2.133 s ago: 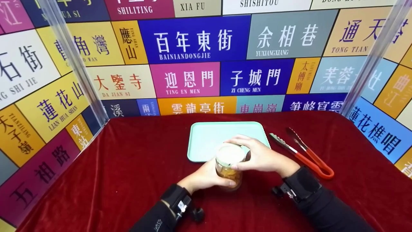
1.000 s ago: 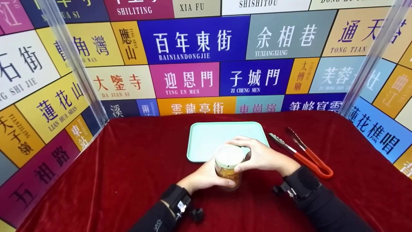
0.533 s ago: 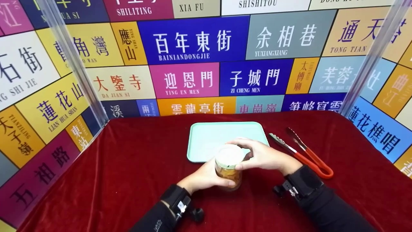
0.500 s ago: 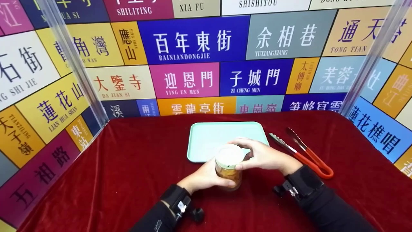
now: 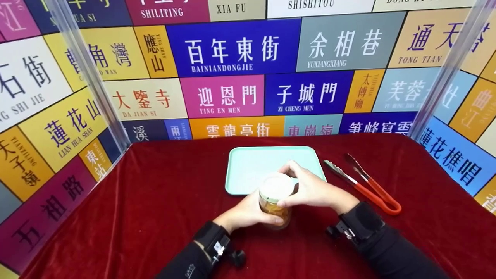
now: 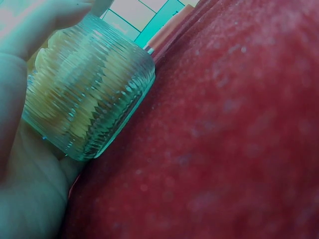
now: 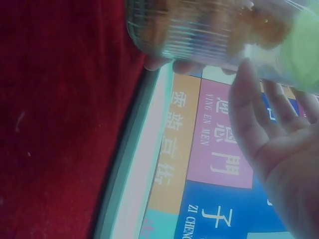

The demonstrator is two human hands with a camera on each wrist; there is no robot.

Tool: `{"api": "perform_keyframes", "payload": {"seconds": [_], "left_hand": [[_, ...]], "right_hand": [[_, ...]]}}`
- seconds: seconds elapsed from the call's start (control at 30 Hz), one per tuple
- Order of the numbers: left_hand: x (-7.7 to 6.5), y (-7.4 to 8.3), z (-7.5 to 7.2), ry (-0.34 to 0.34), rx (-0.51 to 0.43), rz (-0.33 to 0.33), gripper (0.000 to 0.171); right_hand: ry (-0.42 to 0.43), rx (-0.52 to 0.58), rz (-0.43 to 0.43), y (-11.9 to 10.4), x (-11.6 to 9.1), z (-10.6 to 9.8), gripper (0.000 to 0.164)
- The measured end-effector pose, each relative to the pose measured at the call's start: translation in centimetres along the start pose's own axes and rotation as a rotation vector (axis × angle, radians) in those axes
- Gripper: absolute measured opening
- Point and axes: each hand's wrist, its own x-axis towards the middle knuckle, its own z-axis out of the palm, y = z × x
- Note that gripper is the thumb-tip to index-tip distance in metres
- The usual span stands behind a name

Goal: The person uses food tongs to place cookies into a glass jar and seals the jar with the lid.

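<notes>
A ribbed glass jar [image 5: 275, 212] with yellow-brown pieces inside stands upright near the middle of the red cloth. My left hand [image 5: 245, 214] grips its body from the left, thumb across the front. On top is a pale green lid [image 5: 276, 185], which my right hand [image 5: 313, 190] holds at its edge, thumb at the front right and fingers bent behind. The left wrist view shows the lower jar [image 6: 94, 89] against the palm. From the right wrist, the thumb tip reaches the jar just below the lid [image 7: 303, 50].
A mint-green tray [image 5: 245, 170] lies flat just behind the jar. To its right, metal tongs [image 5: 375, 190] with red handles lie spread on the red cloth [image 5: 166, 201]. Panels of coloured signs [image 5: 236, 50] surround the table's back and sides.
My right hand has turned a little on the lid: its thumb has slid left along the front edge and its fingers stand higher behind. The lid's dark mark has shifted left. The left hand stays put.
</notes>
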Motion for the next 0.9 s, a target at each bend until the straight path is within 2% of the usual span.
{"api": "perform_keyframes", "payload": {"seconds": [0.17, 0.37, 0.47, 0.6, 0.9], "left_hand": [[-0.1, 0.0, 0.0, 0.014, 0.013, -0.003, 0.09], [-0.1, 0.0, 0.0, 0.01, 0.012, 0.015, 0.093], [-0.1, -0.1, 0.0, 0.009, 0.011, 0.007, 0.09], [-0.1, -0.2, 0.0, 0.005, 0.004, -0.009, 0.084], [0.0, -0.2, 0.0, -0.007, 0.007, 0.005, 0.085]], "right_hand": [[-0.03, 0.005, -0.008, -0.1, 0.0, -0.2, 0.078], [-0.139, 0.105, -0.066, 0.6, 0.0, -0.8, 0.099], [-0.166, 0.137, -0.101, 1.0, 0.0, -1.0, 0.092], [-0.166, 0.123, -0.109, 1.1, 0.0, -1.0, 0.079], [-0.124, 0.048, -0.123, 0.9, 0.0, -1.0, 0.074]]}}
